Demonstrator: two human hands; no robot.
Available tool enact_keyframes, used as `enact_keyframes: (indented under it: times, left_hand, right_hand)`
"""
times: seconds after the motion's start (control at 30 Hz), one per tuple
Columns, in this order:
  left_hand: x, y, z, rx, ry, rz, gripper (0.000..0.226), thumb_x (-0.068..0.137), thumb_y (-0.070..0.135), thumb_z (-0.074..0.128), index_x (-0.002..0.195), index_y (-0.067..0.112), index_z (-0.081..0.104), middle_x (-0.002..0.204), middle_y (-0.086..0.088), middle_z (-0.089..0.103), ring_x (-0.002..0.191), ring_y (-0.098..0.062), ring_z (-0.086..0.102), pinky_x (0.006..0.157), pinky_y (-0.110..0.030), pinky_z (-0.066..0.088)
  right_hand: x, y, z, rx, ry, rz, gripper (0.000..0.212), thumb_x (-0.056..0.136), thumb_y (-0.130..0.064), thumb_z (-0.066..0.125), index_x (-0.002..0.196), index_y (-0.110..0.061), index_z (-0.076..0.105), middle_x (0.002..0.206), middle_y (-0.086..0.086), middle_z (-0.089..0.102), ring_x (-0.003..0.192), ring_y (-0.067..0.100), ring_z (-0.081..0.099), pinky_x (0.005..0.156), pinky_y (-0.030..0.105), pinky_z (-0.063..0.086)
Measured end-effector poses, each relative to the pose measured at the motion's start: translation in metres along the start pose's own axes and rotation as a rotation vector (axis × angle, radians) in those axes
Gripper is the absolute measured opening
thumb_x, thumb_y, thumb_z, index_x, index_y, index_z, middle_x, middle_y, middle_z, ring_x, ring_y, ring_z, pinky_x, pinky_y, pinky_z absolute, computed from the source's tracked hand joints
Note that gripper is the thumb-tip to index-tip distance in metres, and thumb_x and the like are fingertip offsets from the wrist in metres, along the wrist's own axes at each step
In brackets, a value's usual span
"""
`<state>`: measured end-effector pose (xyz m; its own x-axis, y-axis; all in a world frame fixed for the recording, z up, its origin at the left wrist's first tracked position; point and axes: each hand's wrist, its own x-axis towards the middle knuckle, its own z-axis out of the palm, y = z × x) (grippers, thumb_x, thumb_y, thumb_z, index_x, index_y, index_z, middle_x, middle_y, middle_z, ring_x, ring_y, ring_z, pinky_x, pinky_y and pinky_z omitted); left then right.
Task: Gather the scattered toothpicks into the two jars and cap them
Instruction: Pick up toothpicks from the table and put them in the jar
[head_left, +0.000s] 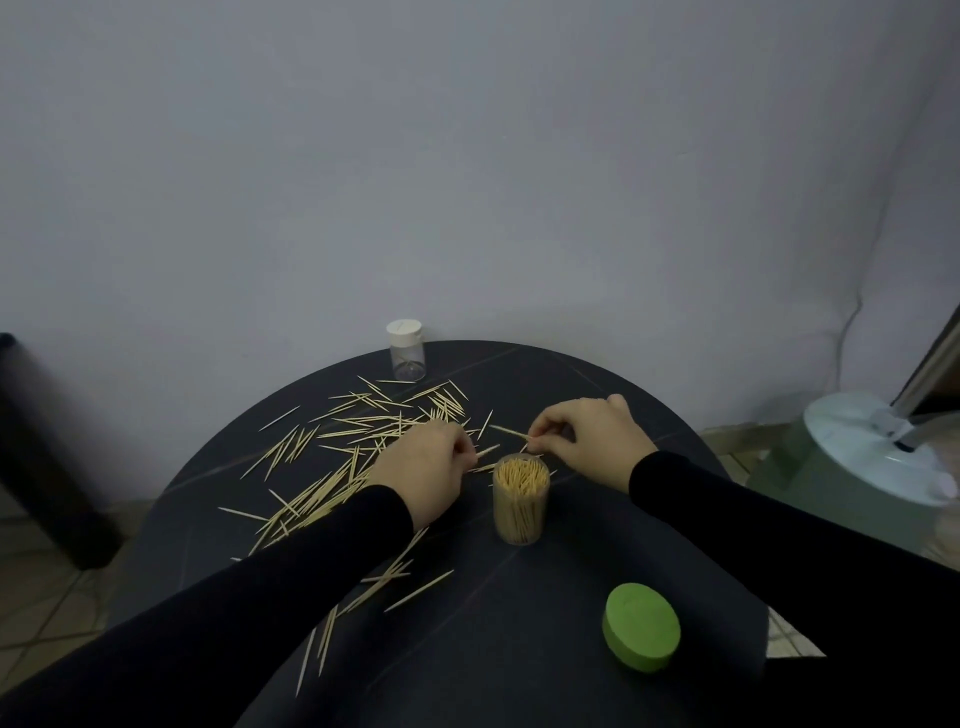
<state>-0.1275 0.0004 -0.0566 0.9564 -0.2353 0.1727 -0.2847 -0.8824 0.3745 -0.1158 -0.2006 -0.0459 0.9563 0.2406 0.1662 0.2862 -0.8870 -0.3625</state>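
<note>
Wooden toothpicks (358, 447) are lying scattered over the left and far part of the dark round table (519, 597), and I am working at them with both hands just behind the open jar (521, 499), which is already packed nearly to its rim. My right hand (587, 441) is pinching one toothpick (511, 433) by its end; my left hand (426, 462) is curling down over the pile, a pick tip poking out beside its fingers.

I am judging the risks like this: the open jar is standing between my wrists, so a careless sleeve could be tipping it and spilling everything. It looks too full to take much more, while the small clear jar (407, 351) at the far edge is sitting capped in white and almost empty. Green lid (642, 627) is waiting near me, close to the table's edge.

No writing or label is showing anywhere that I can read.
</note>
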Motion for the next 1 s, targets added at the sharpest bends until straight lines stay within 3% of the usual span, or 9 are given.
enact_keyframes:
  times: [0.1, 0.2, 0.3, 0.4, 0.53, 0.67, 0.73, 0.87, 1.0]
  left_hand:
    - [-0.002, 0.007, -0.003, -0.269, 0.056, -0.047, 0.004, 0.096, 0.025, 0.053, 0.095, 0.027, 0.056, 0.096, 0.011, 0.056, 0.087, -0.004, 0.053, 0.075, -0.017, 0.039]
    - [-0.005, 0.014, -0.009, -0.598, 0.136, -0.062, 0.008, 0.096, 0.024, 0.053, 0.092, 0.026, 0.059, 0.087, 0.009, 0.059, 0.076, -0.002, 0.053, 0.062, -0.013, 0.041]
    - [-0.011, 0.024, -0.016, -0.921, 0.171, -0.075, 0.010, 0.096, 0.023, 0.053, 0.096, 0.022, 0.063, 0.084, 0.005, 0.061, 0.075, -0.003, 0.056, 0.060, -0.010, 0.045]
    - [-0.016, 0.031, -0.018, -1.136, 0.121, -0.110, 0.013, 0.096, 0.023, 0.053, 0.098, 0.021, 0.065, 0.078, 0.009, 0.059, 0.067, 0.005, 0.054, 0.059, -0.012, 0.043]
    - [-0.021, 0.033, -0.010, -1.237, 0.023, -0.183, 0.014, 0.094, 0.029, 0.056, 0.101, 0.023, 0.067, 0.077, 0.014, 0.062, 0.078, -0.004, 0.053, 0.070, -0.027, 0.040]
    - [-0.027, 0.038, -0.002, -1.286, -0.032, -0.147, 0.013, 0.094, 0.021, 0.055, 0.098, 0.017, 0.066, 0.080, 0.009, 0.067, 0.070, 0.002, 0.059, 0.059, -0.015, 0.043]
    - [-0.029, 0.039, 0.002, -1.280, -0.023, -0.133, 0.013, 0.093, 0.016, 0.055, 0.100, 0.012, 0.066, 0.081, 0.005, 0.066, 0.063, 0.006, 0.059, 0.052, -0.009, 0.042]
    - [-0.030, 0.032, 0.010, -1.216, -0.028, -0.109, 0.008, 0.090, 0.011, 0.060, 0.092, 0.013, 0.068, 0.087, -0.001, 0.068, 0.084, -0.011, 0.063, 0.076, -0.024, 0.051]
    - [-0.028, 0.020, 0.010, -1.186, -0.047, -0.066, 0.011, 0.086, 0.007, 0.063, 0.095, 0.012, 0.066, 0.094, -0.006, 0.065, 0.090, -0.018, 0.062, 0.078, -0.028, 0.049]
  right_hand:
    - [-0.002, 0.000, -0.003, 0.234, 0.061, 0.021, 0.003, 0.086, -0.042, 0.065, 0.086, -0.039, 0.064, 0.085, -0.019, 0.063, 0.094, 0.007, 0.054, 0.101, 0.039, 0.036]
    - [-0.007, -0.005, -0.011, 0.558, 0.131, -0.009, 0.005, 0.083, -0.029, 0.070, 0.086, -0.034, 0.069, 0.086, -0.009, 0.070, 0.088, 0.011, 0.064, 0.088, 0.033, 0.051]
    - [-0.013, -0.011, -0.015, 0.771, 0.192, -0.051, 0.009, 0.083, -0.019, 0.070, 0.087, -0.028, 0.070, 0.090, -0.001, 0.072, 0.090, 0.016, 0.067, 0.084, 0.028, 0.055]
    - [-0.017, -0.017, -0.017, 0.928, 0.177, -0.096, 0.012, 0.084, -0.009, 0.068, 0.087, -0.020, 0.070, 0.086, -0.003, 0.073, 0.085, 0.008, 0.068, 0.080, 0.020, 0.054]
    - [-0.022, -0.018, -0.012, 0.971, 0.082, -0.085, 0.011, 0.083, -0.009, 0.068, 0.090, -0.016, 0.071, 0.085, -0.005, 0.073, 0.086, 0.005, 0.068, 0.079, 0.017, 0.053]
    - [-0.022, -0.012, -0.009, 0.896, -0.091, -0.064, 0.010, 0.084, -0.010, 0.068, 0.092, -0.014, 0.072, 0.083, -0.005, 0.072, 0.083, 0.004, 0.068, 0.074, 0.016, 0.052]
    - [-0.022, -0.008, -0.010, 0.846, -0.160, -0.066, 0.009, 0.084, -0.011, 0.068, 0.090, -0.016, 0.073, 0.086, -0.002, 0.073, 0.087, 0.009, 0.068, 0.080, 0.023, 0.054]
    - [-0.019, 0.001, -0.009, 0.745, -0.239, -0.088, 0.009, 0.082, -0.018, 0.071, 0.090, -0.022, 0.073, 0.096, 0.004, 0.072, 0.096, 0.017, 0.067, 0.092, 0.039, 0.053]
    - [-0.019, 0.003, -0.013, 0.703, -0.258, -0.116, 0.026, 0.076, -0.034, 0.070, 0.101, -0.026, 0.069, 0.099, -0.002, 0.071, 0.097, 0.013, 0.067, 0.088, 0.033, 0.055]
